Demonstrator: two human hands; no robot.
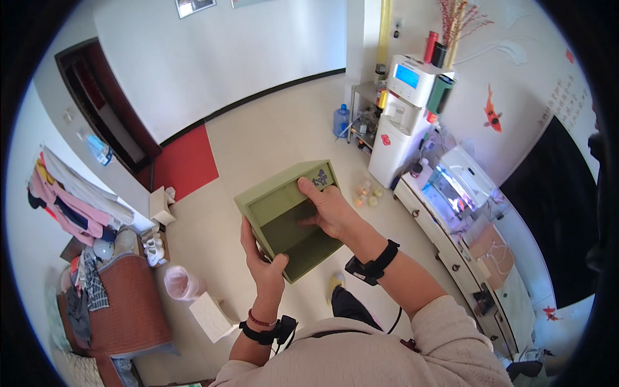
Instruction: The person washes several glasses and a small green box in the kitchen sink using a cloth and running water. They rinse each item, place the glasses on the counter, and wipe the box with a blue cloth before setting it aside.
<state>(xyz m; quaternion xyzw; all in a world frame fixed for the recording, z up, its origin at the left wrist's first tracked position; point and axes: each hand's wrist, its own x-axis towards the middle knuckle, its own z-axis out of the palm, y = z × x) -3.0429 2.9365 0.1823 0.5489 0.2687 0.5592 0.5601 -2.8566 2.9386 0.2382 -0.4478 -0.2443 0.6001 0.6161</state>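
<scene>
A green open-fronted box [278, 205] is held up before me, well above the floor, tilted so that its hollow inside faces me. My left hand [265, 263] grips its lower left edge, the thumb over the near rim and the fingers along the outer side. Across the front panel's upper right lies the thumb of my right hand [329, 208], with its other fingers reaching into the opening. A dark printed mark shows on the panel beside that thumb. The part of the interior behind my right hand is hidden.
To the right stand a white water dispenser [399, 130] and a long cabinet [435, 232] bearing a lit fish tank [452, 191]. Bagged fruit [367, 192] lies on the floor. A lined wastebasket [181, 283], a low stool [211, 317] and a brown-covered couch [121, 300] are at left.
</scene>
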